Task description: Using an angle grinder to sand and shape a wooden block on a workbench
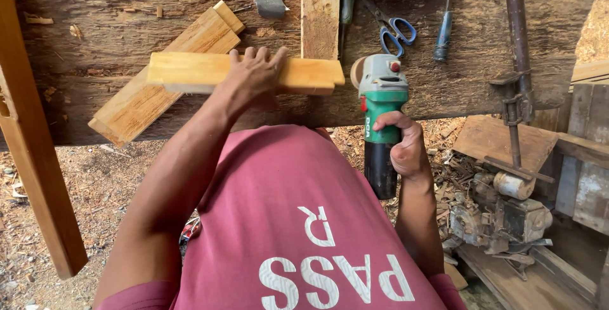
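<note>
Left hand (254,77) lies at centre frame, fingers spread flat over a pale wood strip (209,70), pressing it down on the rough dark surface (95,56). The grip is not closed round the strip; it bears from above. The strip runs left to right, its right end just beside the sanding disc of a grinder (379,113).

Right hand (403,148), right of centre, is wrapped tight round the grinder's black body below the green housing, head pointing up the frame.

Judgement: the strip looks stiff, light and dry, liable to slide or chatter if held by palm pressure alone; hold near the worked end, fingers kept back from the disc. The grinder looks dense and top-heavy; the body grip suits it.

A second plank (165,75) lies diagonally under the strip. Scissors (393,31) and a screwdriver (443,34) rest at upper right. Shavings cover the ground (82,183) below.
</note>
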